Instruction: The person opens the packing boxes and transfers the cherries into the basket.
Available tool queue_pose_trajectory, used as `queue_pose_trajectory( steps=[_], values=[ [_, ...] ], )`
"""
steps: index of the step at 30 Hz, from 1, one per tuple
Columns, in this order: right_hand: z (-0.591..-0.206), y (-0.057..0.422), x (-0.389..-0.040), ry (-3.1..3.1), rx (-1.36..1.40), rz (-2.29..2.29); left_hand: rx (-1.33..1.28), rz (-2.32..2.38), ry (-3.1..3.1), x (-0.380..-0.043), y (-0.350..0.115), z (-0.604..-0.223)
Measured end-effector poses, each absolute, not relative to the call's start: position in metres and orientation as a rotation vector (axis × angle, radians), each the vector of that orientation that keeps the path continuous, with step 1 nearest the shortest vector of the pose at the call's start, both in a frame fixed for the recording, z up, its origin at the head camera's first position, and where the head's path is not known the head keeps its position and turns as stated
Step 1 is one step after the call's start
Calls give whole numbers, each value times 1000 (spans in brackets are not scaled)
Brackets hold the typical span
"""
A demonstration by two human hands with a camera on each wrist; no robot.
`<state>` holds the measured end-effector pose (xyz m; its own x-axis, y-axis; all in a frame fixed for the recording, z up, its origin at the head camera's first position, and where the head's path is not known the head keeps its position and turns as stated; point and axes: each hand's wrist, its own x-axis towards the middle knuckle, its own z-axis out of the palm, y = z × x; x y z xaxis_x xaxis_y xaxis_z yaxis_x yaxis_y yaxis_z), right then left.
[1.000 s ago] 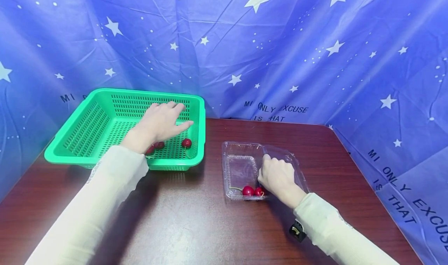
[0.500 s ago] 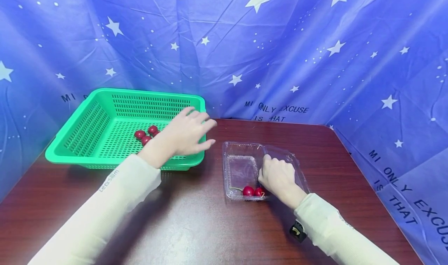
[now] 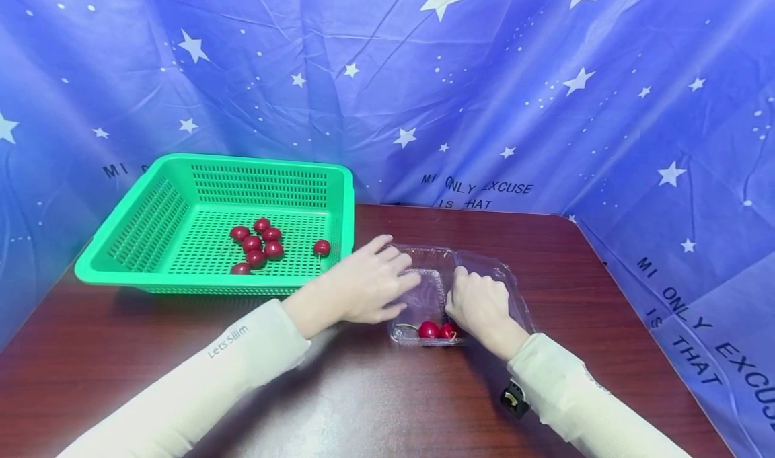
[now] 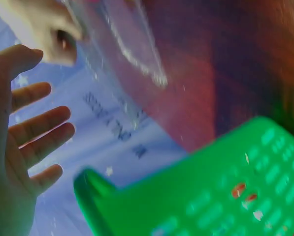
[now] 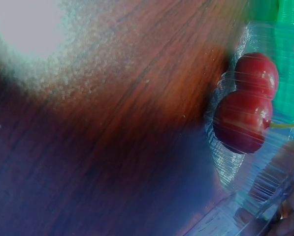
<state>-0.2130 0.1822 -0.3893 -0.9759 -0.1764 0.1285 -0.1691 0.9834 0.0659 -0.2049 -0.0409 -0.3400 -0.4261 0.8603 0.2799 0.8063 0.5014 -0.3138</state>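
My left hand (image 3: pixel 368 284) is over the left side of a clear plastic fruit box (image 3: pixel 431 302); its fingers are spread and loosely bent. The left wrist view shows that hand (image 4: pixel 28 132) with nothing in it. With curled fingers, my right hand (image 3: pixel 482 307) grips the box where tray and lid meet. Two red cherries lie in the box's near end, one cherry (image 3: pixel 428 329) with its stem to the left, the other cherry (image 3: pixel 447 331) beside my right hand. Through the plastic, the right wrist view shows the larger-looking cherry (image 5: pixel 243 120) and fingertips (image 5: pixel 277 169) under the box.
At the left stands a green slotted basket (image 3: pixel 181 280). Several cherries (image 3: pixel 252 243) are clustered on its floor, and a lone cherry (image 3: pixel 321 247) lies near its right wall. The wooden table (image 3: pixel 339 404) meets a blue starry curtain (image 3: pixel 375 108) behind and at the right.
My left hand has moved right, out from above the basket to the plastic box, uncovering the cherries in the basket. The right hand and the box have stayed in place.
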Motion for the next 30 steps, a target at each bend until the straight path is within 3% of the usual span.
queue_pose_trajectory(
  steps=[30],
  values=[
    [-391, 183, -214, -2977, 268, -88, -1502, -7, -2619, -200, 8, -376]
  ],
)
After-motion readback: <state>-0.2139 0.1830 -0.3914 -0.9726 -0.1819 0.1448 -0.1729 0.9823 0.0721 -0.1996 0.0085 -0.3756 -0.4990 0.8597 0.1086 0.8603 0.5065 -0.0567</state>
